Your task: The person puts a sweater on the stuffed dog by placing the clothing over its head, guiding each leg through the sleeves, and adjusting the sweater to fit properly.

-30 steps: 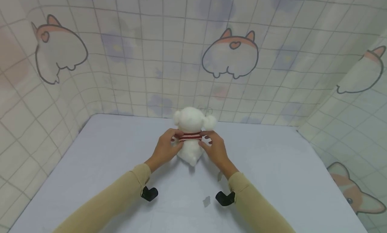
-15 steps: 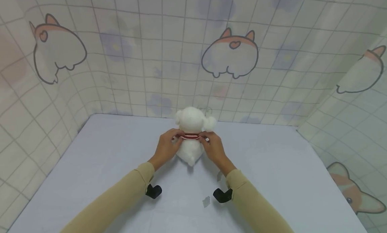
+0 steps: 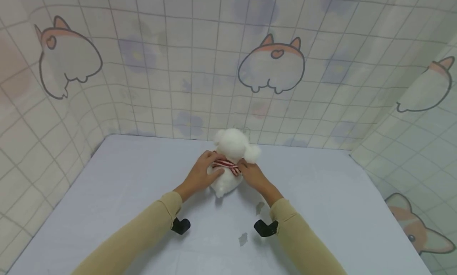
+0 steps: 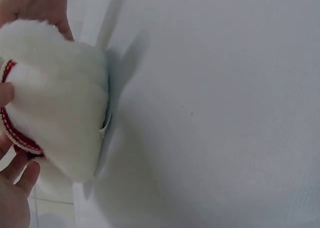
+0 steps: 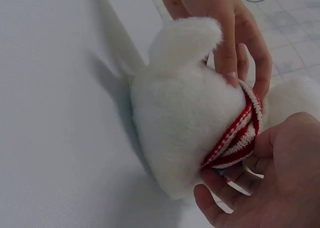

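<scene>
A white plush toy (image 3: 233, 144) with fluffy ears and a short tail sits near the table's back edge, its back toward me. Around its neck is a knitted scarf (image 5: 240, 138), striped red and white, with twisted, overlapping folds on the right side. My left hand (image 3: 200, 174) grips the toy's left side, its thumb below the scarf and fingers around the neck. At the neck's right side, my right hand (image 3: 255, 175) pinches the scarf, seen closer in the right wrist view with the thumb on the folds. The toy's front is hidden in the head view.
The toy rests on a white-covered table (image 3: 143, 211). Behind and beside it hangs a checked curtain (image 3: 153, 68) printed with cartoon corgis. Small grey patches (image 3: 243, 239) mark the cloth between the forearms. Black wrist-camera mounts (image 3: 181, 226) jut inward beneath the sleeves.
The toy has turned and leaned to the right. The scarf's right part now slants downward in folds. My left thumb has spread onto the toy's back, and my right hand has shifted slightly right and down.
</scene>
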`<state>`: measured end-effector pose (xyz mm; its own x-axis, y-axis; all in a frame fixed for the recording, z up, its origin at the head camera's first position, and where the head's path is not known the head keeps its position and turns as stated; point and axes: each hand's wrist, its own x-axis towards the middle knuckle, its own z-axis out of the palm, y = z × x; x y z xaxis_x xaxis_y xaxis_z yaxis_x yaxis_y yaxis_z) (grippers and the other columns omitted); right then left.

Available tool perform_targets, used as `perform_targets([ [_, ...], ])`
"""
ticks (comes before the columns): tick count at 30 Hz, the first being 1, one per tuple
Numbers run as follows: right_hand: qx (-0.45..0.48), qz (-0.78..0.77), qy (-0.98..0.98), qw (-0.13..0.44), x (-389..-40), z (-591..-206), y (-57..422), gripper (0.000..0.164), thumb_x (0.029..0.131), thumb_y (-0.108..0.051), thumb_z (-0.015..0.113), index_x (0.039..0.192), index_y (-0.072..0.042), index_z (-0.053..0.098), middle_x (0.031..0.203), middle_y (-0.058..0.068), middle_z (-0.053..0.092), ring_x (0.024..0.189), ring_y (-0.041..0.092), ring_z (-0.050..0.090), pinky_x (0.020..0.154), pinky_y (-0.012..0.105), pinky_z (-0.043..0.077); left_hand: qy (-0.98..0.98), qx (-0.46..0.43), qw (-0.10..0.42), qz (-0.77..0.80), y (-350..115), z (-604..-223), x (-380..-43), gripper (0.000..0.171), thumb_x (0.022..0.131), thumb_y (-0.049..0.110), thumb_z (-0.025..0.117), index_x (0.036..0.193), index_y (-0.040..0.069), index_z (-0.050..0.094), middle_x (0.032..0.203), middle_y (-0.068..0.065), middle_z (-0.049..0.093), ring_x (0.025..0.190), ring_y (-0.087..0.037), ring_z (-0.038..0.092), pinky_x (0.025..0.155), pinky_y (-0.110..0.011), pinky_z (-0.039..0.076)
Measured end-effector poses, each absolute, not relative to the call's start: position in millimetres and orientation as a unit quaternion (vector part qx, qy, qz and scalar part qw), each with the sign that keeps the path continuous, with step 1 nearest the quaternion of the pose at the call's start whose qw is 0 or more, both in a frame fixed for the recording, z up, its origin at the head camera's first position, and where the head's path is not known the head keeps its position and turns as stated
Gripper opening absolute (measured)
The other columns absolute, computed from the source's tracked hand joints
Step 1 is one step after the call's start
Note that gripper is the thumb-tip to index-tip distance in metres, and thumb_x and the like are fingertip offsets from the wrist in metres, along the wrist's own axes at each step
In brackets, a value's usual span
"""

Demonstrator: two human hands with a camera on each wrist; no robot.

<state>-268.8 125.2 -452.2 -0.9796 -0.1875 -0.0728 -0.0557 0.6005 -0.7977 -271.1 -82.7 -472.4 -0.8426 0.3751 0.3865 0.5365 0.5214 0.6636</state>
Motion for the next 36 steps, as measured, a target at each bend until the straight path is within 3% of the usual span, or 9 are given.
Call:
perform_targets([
  [4, -0.091, -0.441, 0.892, 0.035, -268, -460, 126, 0.026, 0.101, -0.027, 0.041, 0.094, -0.008, 0.057, 0.104, 0.011, 0.058, 0.093, 0.023, 0.055, 0.081, 0.037, 0.047, -0.869, -0.258, 0.112, -0.407, -81, -472, -271, 0.033, 0.091, 0.021, 0.068, 0.123, 0.019, 0.061, 0.124, -0.009, 0.049, 0.118, -0.025, 0.051, 0.101, -0.046, 0.046],
  [7, -0.102, -0.459, 0.882, -0.018, -262, -467, 126, 0.018, 0.099, -0.023, 0.051, 0.102, -0.005, 0.057, 0.116, 0.013, 0.057, 0.108, 0.029, 0.060, 0.090, 0.043, 0.050, -0.872, -0.251, 0.134, -0.399, -80, -470, -271, 0.030, 0.089, 0.018, 0.070, 0.118, 0.017, 0.062, 0.122, -0.009, 0.050, 0.117, -0.025, 0.052, 0.100, -0.045, 0.046],
  [12, -0.135, -0.450, 0.874, -0.124, -248, -474, 125, 0.013, 0.089, -0.016, 0.069, 0.095, -0.009, 0.060, 0.107, 0.009, 0.056, 0.101, 0.025, 0.061, 0.079, 0.042, 0.054, -0.866, -0.248, 0.197, -0.388, -78, -466, -269, 0.018, 0.085, 0.012, 0.074, 0.099, 0.010, 0.062, 0.113, -0.007, 0.056, 0.113, -0.024, 0.056, 0.095, -0.041, 0.049],
  [17, -0.172, -0.401, 0.879, -0.192, -244, -473, 121, 0.011, 0.086, -0.015, 0.073, 0.097, -0.015, 0.071, 0.106, 0.005, 0.058, 0.099, 0.020, 0.058, 0.078, 0.038, 0.052, -0.865, -0.234, 0.241, -0.374, -82, -469, -267, 0.010, 0.083, 0.010, 0.075, 0.087, 0.011, 0.066, 0.109, -0.004, 0.060, 0.109, -0.021, 0.059, 0.091, -0.038, 0.052],
  [22, -0.183, -0.377, 0.883, -0.212, -245, -470, 117, 0.020, 0.085, -0.012, 0.074, 0.105, -0.012, 0.073, 0.106, 0.006, 0.061, 0.101, 0.022, 0.059, 0.077, 0.035, 0.052, -0.875, -0.218, 0.251, -0.353, -86, -472, -267, 0.008, 0.087, 0.013, 0.072, 0.094, 0.013, 0.073, 0.102, -0.001, 0.063, 0.095, -0.017, 0.063, 0.079, -0.033, 0.054],
  [28, -0.168, -0.372, 0.886, -0.221, -251, -471, 108, 0.015, 0.083, -0.013, 0.076, 0.098, -0.011, 0.074, 0.098, 0.005, 0.064, 0.091, 0.020, 0.061, 0.073, 0.035, 0.053, -0.888, -0.188, 0.275, -0.318, -88, -473, -265, 0.017, 0.087, 0.015, 0.072, 0.103, 0.013, 0.075, 0.095, 0.001, 0.066, 0.077, -0.015, 0.064, 0.062, -0.029, 0.051],
  [32, -0.147, -0.361, 0.892, -0.230, -257, -473, 100, 0.011, 0.084, -0.016, 0.076, 0.094, -0.012, 0.073, 0.095, 0.002, 0.064, 0.088, 0.017, 0.061, 0.075, 0.033, 0.053, -0.894, -0.174, 0.281, -0.303, -89, -475, -267, 0.019, 0.087, 0.015, 0.072, 0.106, 0.014, 0.075, 0.094, 0.000, 0.067, 0.074, -0.015, 0.065, 0.059, -0.029, 0.050],
  [36, -0.134, -0.346, 0.895, -0.247, -263, -472, 95, 0.007, 0.084, -0.014, 0.074, 0.090, -0.011, 0.073, 0.092, 0.001, 0.064, 0.088, 0.016, 0.062, 0.077, 0.033, 0.053, -0.893, -0.188, 0.252, -0.321, -91, -476, -276, 0.022, 0.089, 0.013, 0.069, 0.111, 0.013, 0.073, 0.096, -0.002, 0.066, 0.076, -0.016, 0.064, 0.060, -0.029, 0.050],
])
